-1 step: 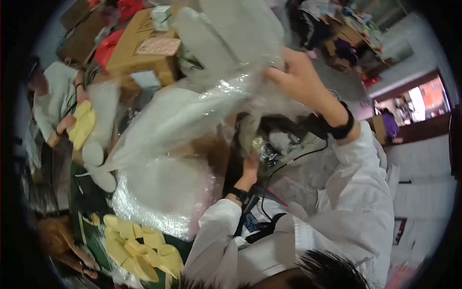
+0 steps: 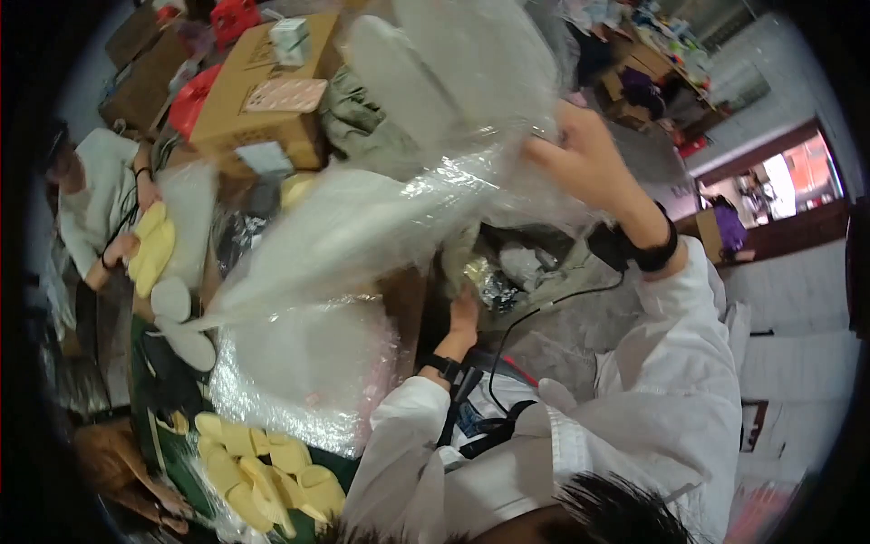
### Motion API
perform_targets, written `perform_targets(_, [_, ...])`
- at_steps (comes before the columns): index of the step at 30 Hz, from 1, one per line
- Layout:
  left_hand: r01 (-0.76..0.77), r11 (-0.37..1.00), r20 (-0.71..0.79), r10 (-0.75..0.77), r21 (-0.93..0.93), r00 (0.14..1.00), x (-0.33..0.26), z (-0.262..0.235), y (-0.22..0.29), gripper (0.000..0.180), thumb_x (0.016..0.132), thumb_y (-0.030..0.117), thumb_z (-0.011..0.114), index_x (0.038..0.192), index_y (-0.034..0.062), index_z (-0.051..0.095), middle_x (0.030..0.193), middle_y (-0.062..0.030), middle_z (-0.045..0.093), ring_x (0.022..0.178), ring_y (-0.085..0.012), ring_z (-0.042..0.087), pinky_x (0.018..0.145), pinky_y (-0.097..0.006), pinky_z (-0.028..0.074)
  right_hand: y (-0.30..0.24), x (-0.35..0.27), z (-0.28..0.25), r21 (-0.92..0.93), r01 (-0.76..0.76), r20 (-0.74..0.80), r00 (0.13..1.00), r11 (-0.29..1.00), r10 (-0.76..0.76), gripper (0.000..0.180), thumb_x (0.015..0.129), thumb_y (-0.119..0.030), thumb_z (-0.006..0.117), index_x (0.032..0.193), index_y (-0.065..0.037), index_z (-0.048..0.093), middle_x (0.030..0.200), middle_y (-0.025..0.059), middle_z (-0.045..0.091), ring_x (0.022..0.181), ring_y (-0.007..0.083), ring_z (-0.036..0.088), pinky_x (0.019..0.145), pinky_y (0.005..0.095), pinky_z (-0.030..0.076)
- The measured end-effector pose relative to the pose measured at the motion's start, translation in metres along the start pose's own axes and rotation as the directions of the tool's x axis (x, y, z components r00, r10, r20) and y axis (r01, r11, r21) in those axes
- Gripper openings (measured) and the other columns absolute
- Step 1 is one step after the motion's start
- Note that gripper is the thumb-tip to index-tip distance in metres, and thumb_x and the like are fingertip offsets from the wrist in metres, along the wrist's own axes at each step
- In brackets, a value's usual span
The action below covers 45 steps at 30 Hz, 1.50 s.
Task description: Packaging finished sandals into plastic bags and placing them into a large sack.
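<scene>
Above the worktop (image 2: 340, 461), in the upper middle of the view, a clear plastic bag (image 2: 430, 195) hangs stretched on a slant, its upper end cut off by the frame edge, its lower end narrowing to a twisted tail at left; the right hand (image 2: 584, 163) pinches the film at the right side, thumb against bent fingers, some fingertips lost behind blur and plastic; the left hand (image 2: 464, 313) is lower down, at the near edge of an open grey-green sack (image 2: 462, 249), fingers partly hidden there, so can't tell if they grip anything; sack contents hard to make out, only shiny crumpled bits and a pale lump; bag film is glossy, creased, see-through, bright glare along the middle; pale, rounded, elongated shapes show through it, exact kind unclear; below it lies a flat stack of shiny film packets (image 2: 299, 363), top partly covered by the bag; yellow slippers (image 2: 267, 480) sit in a cluster nearer the wearer, clear film along their left side; two white oval pads (image 2: 170, 299) at left; a co-worker (image 2: 100, 177), partly lost in the dark rim, holds more yellow footwear (image 2: 154, 249); cardboard box (image 2: 258, 95) beyond, small items on top; wearer's hair blocks part of the bottom edge.
</scene>
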State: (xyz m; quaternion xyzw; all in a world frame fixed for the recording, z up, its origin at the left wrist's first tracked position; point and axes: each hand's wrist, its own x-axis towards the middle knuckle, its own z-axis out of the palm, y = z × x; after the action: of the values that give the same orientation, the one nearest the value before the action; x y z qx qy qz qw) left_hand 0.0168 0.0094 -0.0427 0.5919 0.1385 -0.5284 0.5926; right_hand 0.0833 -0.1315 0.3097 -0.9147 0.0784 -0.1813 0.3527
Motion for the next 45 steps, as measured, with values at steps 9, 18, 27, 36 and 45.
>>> perform_targets(9, [-0.189, 0.844, 0.211, 0.332, -0.503, 0.919, -0.007, 0.019, -0.003, 0.053, 0.093, 0.045, 0.033, 0.131, 0.0077, 0.034, 0.130, -0.0062, 0.041, 0.119, -0.0268, 0.039, 0.099, -0.041, 0.033, 0.121, -0.194, -0.084, -0.613, -0.014, 0.221, 0.957, 0.790, 0.189, 0.030, 0.063, -0.021, 0.069, 0.083, -0.003, 0.055, 0.073, 0.0120, 0.058, 0.063, 0.0317, 0.057, 0.055, 0.0379, 0.045])
perform_targets(18, [-0.034, 0.881, -0.037, 0.019, -0.473, 0.999, -0.025, 0.025, 0.025, 0.063, 0.088, 0.058, 0.033, 0.122, 0.0053, 0.044, 0.113, -0.0107, 0.052, 0.101, -0.0266, 0.053, 0.084, -0.042, 0.045, 0.229, -0.210, -0.024, -0.610, 0.338, 0.659, 0.719, 0.717, 0.221, 0.020, 0.065, -0.021, 0.065, 0.078, -0.008, 0.058, 0.068, 0.0109, 0.060, 0.064, 0.0304, 0.060, 0.056, 0.0426, 0.045])
perform_targets(27, [-0.064, 0.946, -0.102, 0.033, -0.317, 0.994, -0.009, 0.044, 0.012, 0.092, 0.080, 0.070, 0.028, 0.130, -0.0065, 0.032, 0.132, -0.0200, 0.038, 0.121, -0.0299, 0.037, 0.097, -0.039, 0.030, 0.341, -0.189, 0.077, -0.589, 0.574, 0.795, 0.536, 0.569, 0.283, 0.038, 0.071, -0.028, 0.064, 0.103, -0.011, 0.057, 0.099, 0.0108, 0.060, 0.088, 0.0294, 0.059, 0.073, 0.0419, 0.047])
perform_targets(36, [-0.297, 0.932, -0.009, 0.305, 0.206, 0.952, -0.031, 0.030, 0.008, 0.058, 0.087, 0.046, 0.046, 0.100, -0.0102, 0.052, 0.095, -0.0266, 0.057, 0.089, -0.0370, 0.056, 0.075, -0.040, 0.043, 0.301, -0.072, 0.143, -0.705, -0.390, 0.147, 0.737, 0.593, 0.660, 0.066, 0.085, -0.037, 0.045, 0.137, -0.006, 0.018, 0.140, 0.0223, 0.025, 0.128, 0.0426, 0.023, 0.095, 0.0639, 0.022])
perform_targets(45, [-0.519, 0.676, 0.220, 0.481, 0.523, 0.849, 0.042, 0.027, -0.044, 0.044, 0.092, 0.031, 0.041, 0.104, -0.0093, 0.052, 0.088, -0.0288, 0.059, 0.080, -0.0387, 0.060, 0.068, -0.044, 0.047, 0.007, -0.009, 0.286, -0.034, -0.631, 0.961, 0.192, 0.775, 0.198, 0.056, 0.086, -0.053, 0.046, 0.105, -0.001, 0.057, 0.089, 0.0092, 0.061, 0.075, 0.0176, 0.059, 0.068, 0.0261, 0.047])
